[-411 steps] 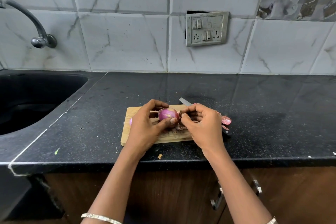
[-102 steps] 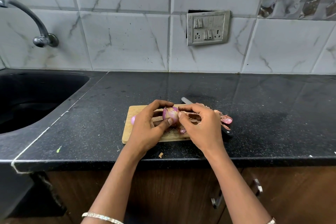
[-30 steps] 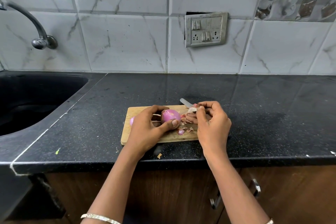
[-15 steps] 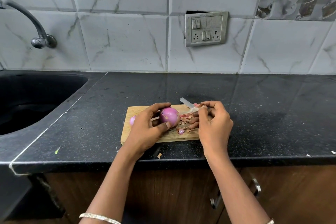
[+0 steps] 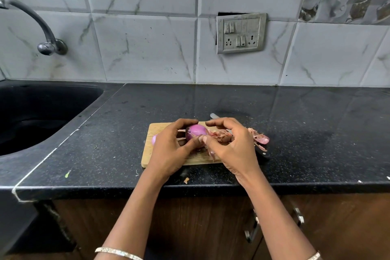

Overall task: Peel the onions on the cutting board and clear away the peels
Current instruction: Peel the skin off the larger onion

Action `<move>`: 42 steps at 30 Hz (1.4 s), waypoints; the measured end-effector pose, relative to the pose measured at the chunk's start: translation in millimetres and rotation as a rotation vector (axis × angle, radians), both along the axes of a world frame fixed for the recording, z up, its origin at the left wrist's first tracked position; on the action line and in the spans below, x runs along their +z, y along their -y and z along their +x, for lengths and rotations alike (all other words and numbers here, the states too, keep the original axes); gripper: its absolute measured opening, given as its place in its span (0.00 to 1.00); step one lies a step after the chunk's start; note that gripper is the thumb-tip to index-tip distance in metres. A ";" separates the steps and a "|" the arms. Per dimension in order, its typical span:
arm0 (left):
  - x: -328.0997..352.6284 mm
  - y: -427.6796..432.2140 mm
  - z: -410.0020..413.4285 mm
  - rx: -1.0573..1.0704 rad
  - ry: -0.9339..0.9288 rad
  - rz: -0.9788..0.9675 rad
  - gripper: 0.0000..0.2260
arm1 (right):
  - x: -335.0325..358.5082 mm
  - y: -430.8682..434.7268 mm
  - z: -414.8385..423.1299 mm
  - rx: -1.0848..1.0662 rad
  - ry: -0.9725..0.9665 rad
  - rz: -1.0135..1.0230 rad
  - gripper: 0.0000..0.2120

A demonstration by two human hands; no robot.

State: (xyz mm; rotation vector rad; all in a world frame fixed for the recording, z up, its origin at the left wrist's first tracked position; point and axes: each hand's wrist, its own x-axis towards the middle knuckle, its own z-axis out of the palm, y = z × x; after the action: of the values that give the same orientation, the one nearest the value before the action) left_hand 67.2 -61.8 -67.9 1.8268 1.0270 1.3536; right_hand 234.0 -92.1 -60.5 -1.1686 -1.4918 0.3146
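Observation:
A purple onion (image 5: 197,130) is held just above the wooden cutting board (image 5: 150,151), gripped between the thumb and fingers of my left hand (image 5: 171,150). My right hand (image 5: 232,145) is against the onion's right side, its fingertips pinching at the skin near the onion's lower end. Another peeled onion (image 5: 154,139) peeks out at the board's left, mostly hidden by my left hand. Loose reddish peels (image 5: 258,138) lie on the board and on the counter to its right.
A knife lies behind my hands, its blade tip (image 5: 213,115) and dark handle end (image 5: 263,153) showing. A black sink (image 5: 31,116) and tap (image 5: 45,34) are at the left. A peel scrap (image 5: 186,180) sits near the counter's front edge (image 5: 316,188).
My right hand moved from the peels by the knife back to the onion and now pinches its skin. My left hand kept holding the onion.

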 end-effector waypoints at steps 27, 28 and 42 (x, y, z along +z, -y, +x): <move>0.3 1.8 -0.3 0.072 0.027 0.021 0.21 | -3.2 0.8 -0.7 -0.080 -0.001 -0.031 0.03; 0.3 1.9 -0.3 0.073 0.029 0.019 0.21 | -2.3 2.1 -1.7 -0.096 0.028 -0.015 0.03; 1.0 4.8 -1.0 0.044 0.074 -0.042 0.19 | -4.0 -2.9 -1.0 -0.253 0.155 -0.002 0.07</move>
State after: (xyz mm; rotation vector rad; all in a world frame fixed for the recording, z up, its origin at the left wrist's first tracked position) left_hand 66.2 -66.6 -66.9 1.7201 1.0551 1.4046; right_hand 233.0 -89.2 -64.4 -1.3917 -1.4551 0.0542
